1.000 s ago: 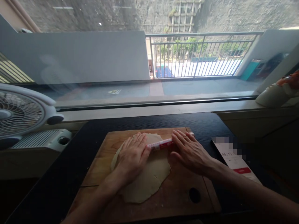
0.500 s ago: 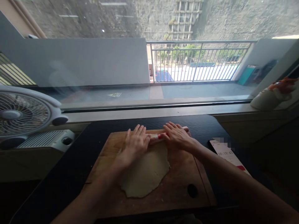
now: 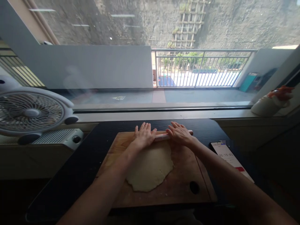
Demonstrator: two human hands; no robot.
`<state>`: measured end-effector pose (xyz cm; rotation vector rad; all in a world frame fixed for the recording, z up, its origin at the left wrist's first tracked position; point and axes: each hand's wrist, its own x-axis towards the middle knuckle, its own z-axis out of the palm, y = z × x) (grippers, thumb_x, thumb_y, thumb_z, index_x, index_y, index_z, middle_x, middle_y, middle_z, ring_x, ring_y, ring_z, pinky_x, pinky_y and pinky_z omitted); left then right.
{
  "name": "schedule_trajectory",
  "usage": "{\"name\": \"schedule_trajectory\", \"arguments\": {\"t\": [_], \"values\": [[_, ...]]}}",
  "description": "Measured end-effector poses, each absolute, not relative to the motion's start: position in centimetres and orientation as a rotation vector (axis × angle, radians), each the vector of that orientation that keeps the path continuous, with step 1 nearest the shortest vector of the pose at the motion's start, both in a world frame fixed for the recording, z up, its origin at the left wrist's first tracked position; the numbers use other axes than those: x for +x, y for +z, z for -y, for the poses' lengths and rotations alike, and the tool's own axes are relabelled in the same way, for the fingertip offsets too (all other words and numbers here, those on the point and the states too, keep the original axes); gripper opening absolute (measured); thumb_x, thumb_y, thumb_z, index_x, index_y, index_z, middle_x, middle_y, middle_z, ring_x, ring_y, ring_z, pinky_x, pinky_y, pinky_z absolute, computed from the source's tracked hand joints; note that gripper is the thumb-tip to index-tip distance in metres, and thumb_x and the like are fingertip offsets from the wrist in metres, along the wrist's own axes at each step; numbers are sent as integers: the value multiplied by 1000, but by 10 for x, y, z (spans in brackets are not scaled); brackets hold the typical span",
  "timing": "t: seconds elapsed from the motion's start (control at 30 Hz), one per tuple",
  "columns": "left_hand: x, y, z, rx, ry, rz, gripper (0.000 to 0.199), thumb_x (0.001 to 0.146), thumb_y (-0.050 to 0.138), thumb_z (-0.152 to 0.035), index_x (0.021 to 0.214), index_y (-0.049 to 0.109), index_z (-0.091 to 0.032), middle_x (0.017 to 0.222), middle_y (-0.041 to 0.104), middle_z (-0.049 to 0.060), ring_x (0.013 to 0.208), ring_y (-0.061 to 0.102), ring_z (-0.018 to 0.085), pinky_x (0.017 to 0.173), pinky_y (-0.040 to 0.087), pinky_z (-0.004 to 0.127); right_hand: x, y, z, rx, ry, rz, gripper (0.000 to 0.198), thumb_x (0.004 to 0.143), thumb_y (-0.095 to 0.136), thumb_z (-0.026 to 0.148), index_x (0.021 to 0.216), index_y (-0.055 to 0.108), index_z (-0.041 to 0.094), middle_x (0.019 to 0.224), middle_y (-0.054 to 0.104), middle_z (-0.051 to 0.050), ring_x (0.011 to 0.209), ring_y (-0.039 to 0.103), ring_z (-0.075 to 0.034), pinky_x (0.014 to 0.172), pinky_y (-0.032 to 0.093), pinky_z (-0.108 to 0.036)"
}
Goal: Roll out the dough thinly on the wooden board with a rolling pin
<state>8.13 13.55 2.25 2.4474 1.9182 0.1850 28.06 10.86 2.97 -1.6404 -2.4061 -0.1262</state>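
A wooden rolling pin (image 3: 161, 137) lies across the far part of a wooden cutting board (image 3: 180, 193). My left hand (image 3: 144, 135) rests palm down over its left part, fingers stretched out and covering that end. Toward the other end, my right hand (image 3: 180, 133) lies flat on the pin with its fingers extended forward. Pale lettering shows on the bare stretch between the hands, and the right tip sticks out past my right hand. Below the pin spreads a thin, uneven sheet of dough (image 3: 150, 168), partly hidden by my left forearm.
The board sits on a dark table (image 3: 77, 168). A phone (image 3: 231, 159) showing a timer lies to the right. On the left are a white fan (image 3: 31, 112) and a heater-like unit (image 3: 58, 139). A white ornament (image 3: 267, 104) stands on the window sill (image 3: 164, 115).
Both hands have moved slightly farther forward over the board with the rolling pin. The pin has turned, so its red mark no longer shows. The whole view has shifted a little.
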Motion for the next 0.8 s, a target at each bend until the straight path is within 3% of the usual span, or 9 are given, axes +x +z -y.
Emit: {"name": "schedule_trajectory", "arguments": {"t": [0.13, 0.27, 0.37, 0.5, 0.6, 0.73, 0.8], "values": [[65, 13, -65, 2701, 340, -1703, 52, 95, 23, -37, 136, 43, -13, 144, 41, 10, 138, 28, 23, 113, 17, 49, 295, 22, -45, -1472, -36, 2480, 42, 96, 38, 41, 128, 50, 17, 133, 53, -11, 128, 43, -23, 104, 36, -42], [51, 6, -11, 2815, 344, -1525, 51, 94, 28, -33, 141, 36, -15, 148, 32, 8, 138, 27, 22, 114, 19, 48, 313, 18, 15, -1337, -3, 2524, 55, 92, 45, 34, 144, 31, 19, 145, 40, -10, 134, 34, -24, 108, 33, -45], [64, 10, -40, 2773, 304, -1595, 51, 95, 26, -34, 140, 38, -13, 147, 35, 9, 138, 27, 22, 114, 19, 47, 312, 18, 0, -1395, -1, 2491, 48, 94, 42, 33, 139, 38, 17, 141, 44, -12, 132, 38, -24, 107, 35, -43], [100, 22, -108, 2587, 219, -1866, 54, 94, 25, -37, 134, 46, -8, 142, 43, 14, 137, 29, 26, 112, 19, 53, 303, 22, -58, -1631, -51, 2404, 36, 97, 35, 37, 117, 56, 16, 131, 53, -14, 128, 42, -25, 105, 34, -44], [103, 21, -107, 2609, 250, -1875, 54, 94, 25, -39, 134, 45, -9, 142, 43, 14, 137, 30, 26, 112, 20, 52, 303, 24, -57, -1617, 0, 2426, 36, 98, 34, 39, 113, 57, 17, 129, 55, -11, 128, 42, -24, 105, 34, -43], [62, -2, -25, 2827, 407, -1692, 54, 93, 31, -37, 141, 36, -13, 146, 36, 10, 138, 28, 24, 114, 17, 48, 312, 21, 13, -1383, 35, 2490, 51, 95, 41, 38, 140, 35, 16, 143, 41, -10, 134, 33, -23, 109, 31, -43], [42, -11, 14, 2943, 441, -1576, 59, 91, 36, -36, 145, 27, -13, 148, 32, 11, 138, 27, 25, 114, 15, 48, 317, 19, 43, -1325, 69, 2521, 57, 94, 43, 37, 145, 27, 16, 147, 37, -9, 135, 31, -23, 109, 31, -41]]}}
